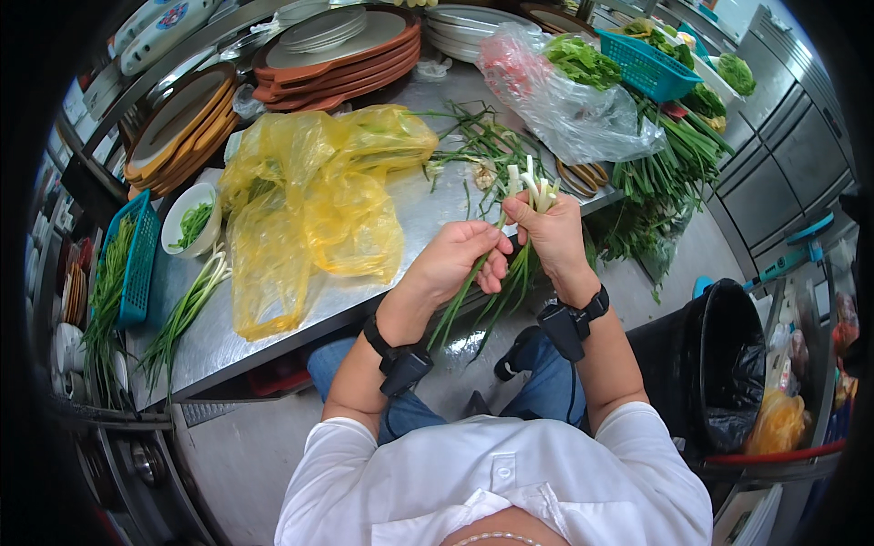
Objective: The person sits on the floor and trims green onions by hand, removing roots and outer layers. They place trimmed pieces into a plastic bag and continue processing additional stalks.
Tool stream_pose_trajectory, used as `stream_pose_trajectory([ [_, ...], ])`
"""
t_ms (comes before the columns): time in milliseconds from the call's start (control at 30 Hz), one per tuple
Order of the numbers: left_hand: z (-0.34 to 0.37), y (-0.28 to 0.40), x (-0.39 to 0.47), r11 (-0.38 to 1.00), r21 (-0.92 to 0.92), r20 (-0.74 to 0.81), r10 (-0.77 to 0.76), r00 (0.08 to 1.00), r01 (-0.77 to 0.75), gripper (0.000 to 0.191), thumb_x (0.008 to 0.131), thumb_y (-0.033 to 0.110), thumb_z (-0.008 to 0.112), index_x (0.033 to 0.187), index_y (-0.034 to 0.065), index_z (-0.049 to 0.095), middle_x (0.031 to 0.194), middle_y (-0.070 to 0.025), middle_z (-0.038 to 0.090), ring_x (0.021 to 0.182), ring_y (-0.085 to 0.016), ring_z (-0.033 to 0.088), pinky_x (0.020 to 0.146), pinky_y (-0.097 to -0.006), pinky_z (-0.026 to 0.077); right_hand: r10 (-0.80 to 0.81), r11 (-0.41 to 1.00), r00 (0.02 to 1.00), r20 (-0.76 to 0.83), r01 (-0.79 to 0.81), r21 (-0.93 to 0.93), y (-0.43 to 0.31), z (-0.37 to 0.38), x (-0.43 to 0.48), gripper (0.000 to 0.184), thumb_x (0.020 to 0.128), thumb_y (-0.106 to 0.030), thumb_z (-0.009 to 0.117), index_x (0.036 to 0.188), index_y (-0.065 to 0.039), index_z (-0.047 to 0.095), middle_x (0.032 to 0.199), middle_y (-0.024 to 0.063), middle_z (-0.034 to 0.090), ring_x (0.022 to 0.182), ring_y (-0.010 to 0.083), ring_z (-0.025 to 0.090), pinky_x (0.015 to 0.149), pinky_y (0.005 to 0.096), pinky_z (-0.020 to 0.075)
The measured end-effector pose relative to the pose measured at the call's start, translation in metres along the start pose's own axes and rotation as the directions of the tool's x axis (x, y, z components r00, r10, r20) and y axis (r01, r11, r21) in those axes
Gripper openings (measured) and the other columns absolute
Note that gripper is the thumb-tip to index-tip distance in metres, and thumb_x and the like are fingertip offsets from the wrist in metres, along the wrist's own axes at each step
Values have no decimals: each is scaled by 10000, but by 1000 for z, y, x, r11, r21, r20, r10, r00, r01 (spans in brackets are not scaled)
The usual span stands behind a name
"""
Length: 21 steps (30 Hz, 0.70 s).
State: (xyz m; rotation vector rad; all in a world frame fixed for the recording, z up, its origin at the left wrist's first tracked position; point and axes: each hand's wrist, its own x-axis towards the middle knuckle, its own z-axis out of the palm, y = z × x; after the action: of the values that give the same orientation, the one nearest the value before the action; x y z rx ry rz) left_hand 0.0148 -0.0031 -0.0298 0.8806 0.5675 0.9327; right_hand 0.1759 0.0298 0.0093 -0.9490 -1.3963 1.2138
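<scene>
Above the front edge of the steel table (273, 324), my right hand (556, 228) grips a small bunch of spring onions (538, 191), white ends up and green leaves hanging below. My left hand (454, 256) is beside it, thumb and fingers pinching one of the green stalks. Loose green trimmings (471, 136) and a pale clump of roots (483, 174) lie just beyond my hands. Scissors with brown handles (584, 179) rest partly under a clear plastic bag (580, 123). Another spring onion bundle (181, 310) lies at the left of the table.
A crumpled yellow plastic bag (355, 225) spreads over the table's middle. At left are a white bowl (171, 235) of cut greens and a teal basket (140, 273). Brown-rimmed plates (341, 72) are stacked behind. Long greens (662, 167) overhang the right edge; a black bin (662, 362) stands nearby.
</scene>
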Motion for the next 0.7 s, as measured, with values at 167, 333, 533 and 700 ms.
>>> stream_pose_trajectory([
  [167,-5,5,-3,985,170,-22,-14,1000,18,259,993,225,429,899,24,563,648,-54,611,494,-128,588,474,-223,474,-3,1000,997,-76,3,0,-5,-14,-2,140,815,-109,693,767,7,633,644,49,615,457,70,493,421,218,374],
  [333,-3,15,-12,964,265,-135,0,991,36,261,989,213,443,875,24,583,639,-38,603,496,-109,577,459,-206,453,-61,994,975,-213,78,71,-14,-33,6,142,840,-125,683,844,10,641,663,58,620,446,75,478,421,205,350],
  [533,11,44,-53,920,335,-282,304,910,-203,265,991,210,448,914,-4,584,647,-58,602,495,-123,575,478,-210,460,-24,998,979,-202,37,60,-10,-33,27,148,831,-48,650,928,62,631,758,116,665,521,95,537,441,216,394],
  [700,31,64,-118,798,404,-367,589,720,-447,268,992,202,444,945,-24,581,642,-87,593,480,-142,558,469,-209,455,58,998,982,-180,-64,-29,3,-24,45,117,819,-45,652,861,63,643,724,114,661,540,110,554,446,230,404],
])
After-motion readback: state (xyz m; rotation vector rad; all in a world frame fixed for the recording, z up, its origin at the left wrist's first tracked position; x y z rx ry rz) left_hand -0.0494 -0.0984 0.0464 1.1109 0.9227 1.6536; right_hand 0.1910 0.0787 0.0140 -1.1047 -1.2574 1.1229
